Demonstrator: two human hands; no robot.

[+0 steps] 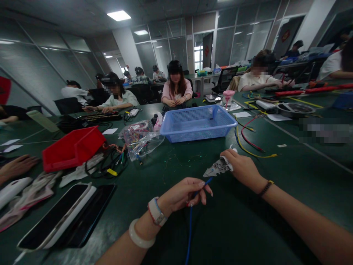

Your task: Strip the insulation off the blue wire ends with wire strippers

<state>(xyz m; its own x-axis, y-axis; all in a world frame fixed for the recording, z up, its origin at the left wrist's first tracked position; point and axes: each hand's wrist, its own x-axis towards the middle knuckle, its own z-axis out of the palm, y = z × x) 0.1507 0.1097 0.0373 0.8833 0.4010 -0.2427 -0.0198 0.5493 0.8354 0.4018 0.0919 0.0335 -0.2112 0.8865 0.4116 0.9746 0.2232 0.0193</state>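
Between the thumb and fingers of my left hand (187,193) is a blue wire (190,228), pinched near its upper end. The rest of the wire hangs down toward the bottom edge of the view. My right hand (241,167) is wrapped round a pair of metal wire strippers (219,168), whose jaws point left. The wire's tip lies right beside the lower side of the jaws; I cannot tell whether it is between them. Small wire scraps (179,160) are scattered on the green table beyond my hands.
A blue mesh basket (197,136) stands ahead, with a clear bag of wires (140,136) and a red bin (73,147) to its left. Phones (59,213) lie at front left. Yellow and red cables (255,152) lie at right. Another person's hand (18,167) rests at far left.
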